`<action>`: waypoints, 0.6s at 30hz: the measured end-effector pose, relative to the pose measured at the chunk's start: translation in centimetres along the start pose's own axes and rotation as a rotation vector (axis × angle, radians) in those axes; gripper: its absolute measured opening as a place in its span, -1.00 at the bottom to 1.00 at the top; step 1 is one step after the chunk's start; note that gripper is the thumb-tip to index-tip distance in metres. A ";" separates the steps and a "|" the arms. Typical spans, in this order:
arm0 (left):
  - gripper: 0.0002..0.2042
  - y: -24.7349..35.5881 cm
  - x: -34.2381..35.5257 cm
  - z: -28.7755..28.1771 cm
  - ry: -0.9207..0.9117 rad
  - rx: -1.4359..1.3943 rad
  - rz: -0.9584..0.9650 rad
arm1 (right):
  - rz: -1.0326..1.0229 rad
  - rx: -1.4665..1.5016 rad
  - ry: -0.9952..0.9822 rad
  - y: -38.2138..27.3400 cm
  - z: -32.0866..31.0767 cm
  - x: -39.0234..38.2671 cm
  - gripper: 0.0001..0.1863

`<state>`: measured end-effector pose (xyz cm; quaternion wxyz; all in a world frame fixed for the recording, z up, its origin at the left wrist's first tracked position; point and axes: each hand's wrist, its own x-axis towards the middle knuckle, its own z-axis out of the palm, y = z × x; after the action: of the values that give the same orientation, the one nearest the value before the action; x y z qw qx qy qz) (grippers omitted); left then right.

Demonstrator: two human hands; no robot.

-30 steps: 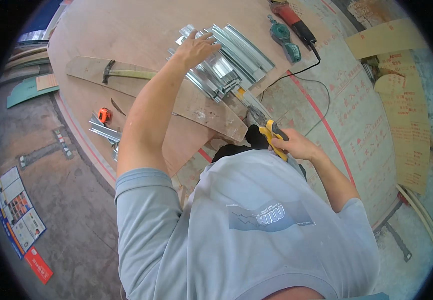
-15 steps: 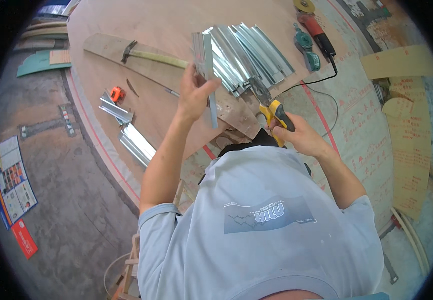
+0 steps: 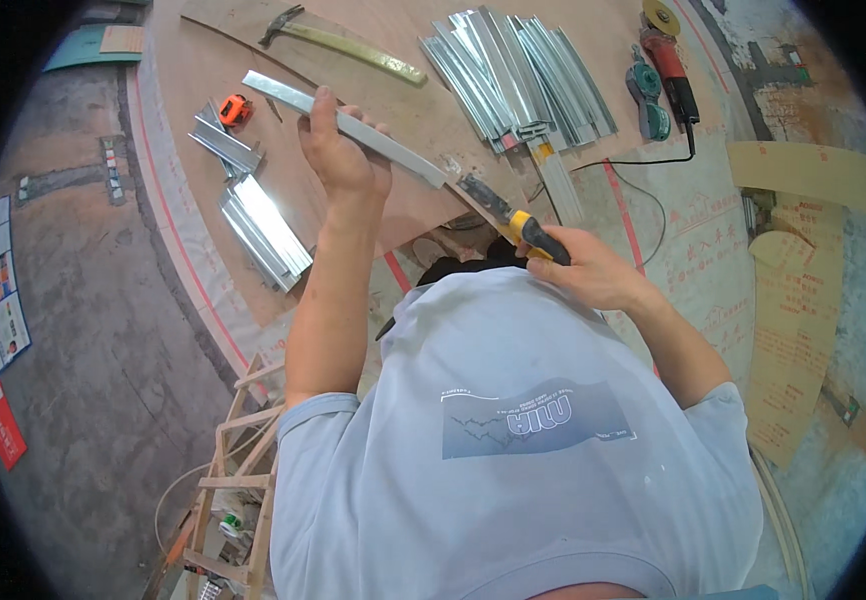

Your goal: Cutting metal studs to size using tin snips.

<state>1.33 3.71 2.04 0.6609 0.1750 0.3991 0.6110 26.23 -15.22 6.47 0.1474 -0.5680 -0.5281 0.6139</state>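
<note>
My left hand [image 3: 348, 160] is closed around a light metal channel piece [image 3: 403, 158], held at a slant above the table with its far end up to the left. In my right hand [image 3: 598, 265] are tin snips [image 3: 528, 228] with yellow and black handles. Their dark jaws meet the channel's near right end; whether they bite into it I cannot tell. Beyond my hands lies a fanned pile of shiny metal channels [image 3: 498, 80]. A smaller group of channels [image 3: 265, 235] rests left of my left forearm.
On the table [image 3: 398, 215] are a claw hammer [image 3: 353, 50], an orange tape measure [image 3: 236, 110], a green tool [image 3: 643, 90] and a corded red angle grinder [image 3: 665, 65]. A wooden frame [image 3: 238, 481] stands at lower left. Yellowish sheets [image 3: 803, 300] lie at right.
The channel in my left hand has swung from nearly upright to a slant. The snips have turned from the pile toward its end, and the view has shifted, so the table things sit higher.
</note>
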 end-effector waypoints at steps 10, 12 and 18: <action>-0.72 -0.5 -1.7 0.6 0.067 0.122 0.144 | 0.008 -0.068 0.015 -1.9 1.5 -0.2 -0.68; -0.71 -1.0 -1.3 0.2 0.057 0.115 0.170 | -0.010 -0.064 0.036 -1.9 1.8 -0.4 -0.67; -0.67 -1.6 -1.2 -0.4 0.005 0.112 0.164 | 0.004 -0.050 0.049 -1.4 2.2 -0.6 -0.64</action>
<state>2.16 2.15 1.01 0.5969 0.2422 0.4188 0.6400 23.97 -16.17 7.45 0.1447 -0.5874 -0.5385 0.5865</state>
